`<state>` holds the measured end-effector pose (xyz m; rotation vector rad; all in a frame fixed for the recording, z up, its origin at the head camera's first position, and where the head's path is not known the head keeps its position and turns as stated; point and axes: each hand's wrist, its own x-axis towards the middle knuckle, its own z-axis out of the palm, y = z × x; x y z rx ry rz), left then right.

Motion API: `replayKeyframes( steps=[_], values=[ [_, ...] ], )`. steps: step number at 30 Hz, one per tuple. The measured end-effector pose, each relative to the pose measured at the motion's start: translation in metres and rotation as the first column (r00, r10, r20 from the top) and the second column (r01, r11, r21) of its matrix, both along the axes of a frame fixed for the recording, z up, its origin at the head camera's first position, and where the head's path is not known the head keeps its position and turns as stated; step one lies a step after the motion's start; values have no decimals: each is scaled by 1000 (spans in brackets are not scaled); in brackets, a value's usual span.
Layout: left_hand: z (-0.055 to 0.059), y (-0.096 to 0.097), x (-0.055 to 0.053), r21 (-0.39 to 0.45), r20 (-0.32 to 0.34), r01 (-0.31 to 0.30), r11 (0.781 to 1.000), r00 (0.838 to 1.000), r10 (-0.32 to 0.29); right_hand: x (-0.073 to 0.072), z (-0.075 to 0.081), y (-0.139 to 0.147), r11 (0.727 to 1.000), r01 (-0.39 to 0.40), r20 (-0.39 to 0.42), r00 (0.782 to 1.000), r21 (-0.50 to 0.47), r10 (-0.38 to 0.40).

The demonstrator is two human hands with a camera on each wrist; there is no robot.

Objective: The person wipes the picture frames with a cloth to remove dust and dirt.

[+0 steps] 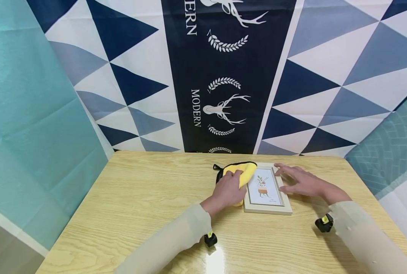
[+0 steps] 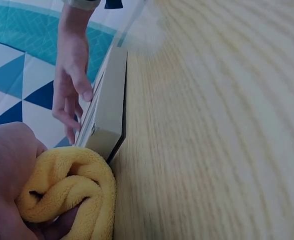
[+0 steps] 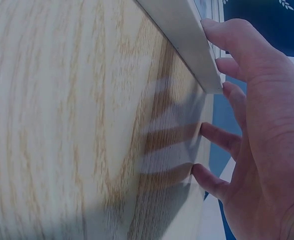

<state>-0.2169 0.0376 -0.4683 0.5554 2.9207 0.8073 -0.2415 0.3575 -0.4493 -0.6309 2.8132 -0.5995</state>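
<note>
A cream picture frame (image 1: 267,209) lies flat on the wooden table, with a plant-and-pot print behind its pane. My left hand (image 1: 229,189) grips a folded yellow cloth (image 1: 247,173) with black edging and a small loop, at the frame's left side. In the left wrist view the cloth (image 2: 94,175) is bunched in thick folds against the frame's corner. My right hand (image 1: 301,181) is at the frame's right side, fingers spread. Its thumb and fingertips rest on the frame's edge (image 3: 187,37) in the right wrist view.
The wooden table (image 1: 148,198) reaches a wall covered by a patterned cloth (image 1: 224,76) with triangles and deer heads. A teal sheet (image 1: 35,114) hangs at the left. Small black wrist devices sit under both sleeves.
</note>
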Motion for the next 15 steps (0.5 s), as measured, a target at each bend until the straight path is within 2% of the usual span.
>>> replayKeyframes(
  steps=[3, 4, 5, 6, 7, 8, 13, 15],
  values=[
    [2, -2, 7, 2, 11, 11, 1000, 1000, -11, -1, -1, 0, 1000, 5, 0, 1000, 6, -5],
    [9, -3, 12, 5, 42, 13, 1000, 999, -14, -1, -1, 1, 1000, 4, -2, 1000, 6, -4],
    [7, -4, 13, 7, 42, 17, 1000, 999, -18, -1, -1, 1, 1000, 3, -2, 1000, 5, -3],
    [-1, -3, 11, 5, 19, 21, 1000, 1000, -21, -1, -1, 1, 1000, 2, -3, 1000, 6, -2],
    [1, -4, 14, 16, 30, 24, 1000, 999, -25, -1, -1, 1, 1000, 1, -3, 1000, 7, -1],
    [-7, -4, 12, 17, 10, 27, 999, 1000, -27, -1, -2, 2, 1000, -1, -5, 1000, 7, 1],
    [-7, -5, 25, 1, -20, 31, 1000, 999, -31, -2, -3, 1, 1000, 1, -2, 1000, 13, -1],
    [7, -7, 37, -3, 6, 37, 999, 999, -37, -2, -3, 1, 1000, 5, 3, 1000, 13, -5]
  ],
)
